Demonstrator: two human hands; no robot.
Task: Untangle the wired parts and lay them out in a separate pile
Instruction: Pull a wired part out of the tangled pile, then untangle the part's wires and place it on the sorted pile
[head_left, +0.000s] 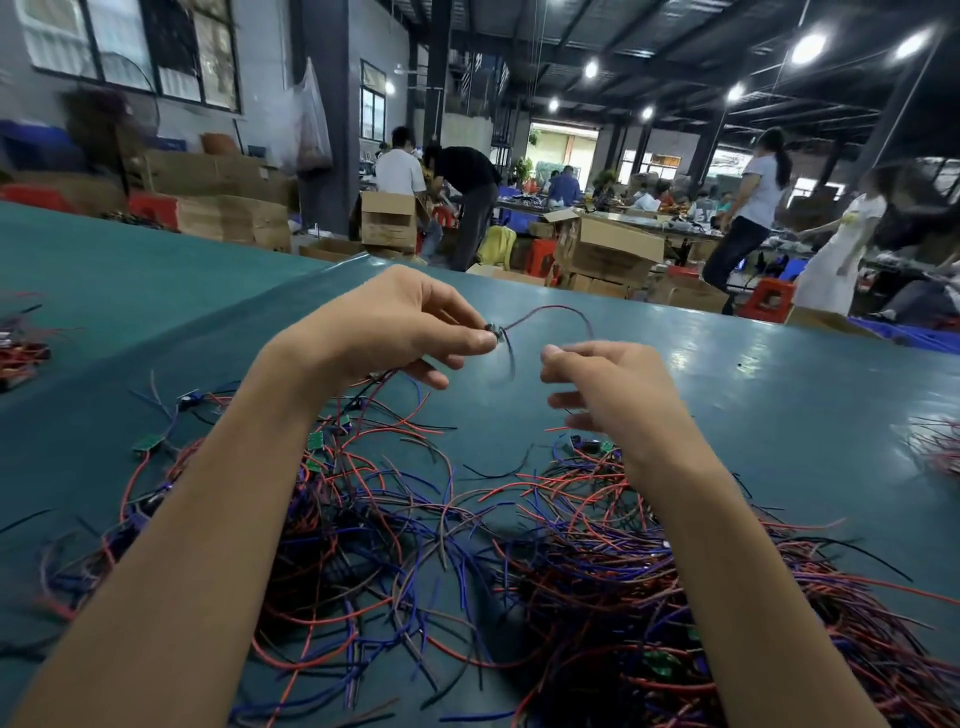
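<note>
Above the tangle (467, 545), both hands are raised clear of the table (779, 415). My left hand (410, 322) pinches the small dark body of one wired part (491, 330) between thumb and forefinger. Its reddish lead arcs over to my right hand (608, 384), whose curled thumb and forefinger appear to pinch the free end; motion blur keeps me from full certainty. A second, darker lead hangs loose from the part, just above the far edge of the heap.

Risks, as I judge them:
- The hanging lead could hook a strand below and drag more wire up with it.
- A hard pull between the hands could strain the joint where lead meets part.
- Both forearms pass over the heap; a sweep sideways could rake loose strands along.
- Setting the part down too near the tangle would undo the separation.

Surface: glossy teal-green sheet, creased on the left. Small green boards (148, 441) lie at the heap's left fringe. A smaller reddish cluster (21, 353) sits at the far left edge, another (940, 452) at the far right; which one is the sorted pile, I cannot tell.

Room: a factory hall, with cardboard boxes (608, 249), red stools (769, 299), people standing at benches and bright ceiling lamps.
</note>
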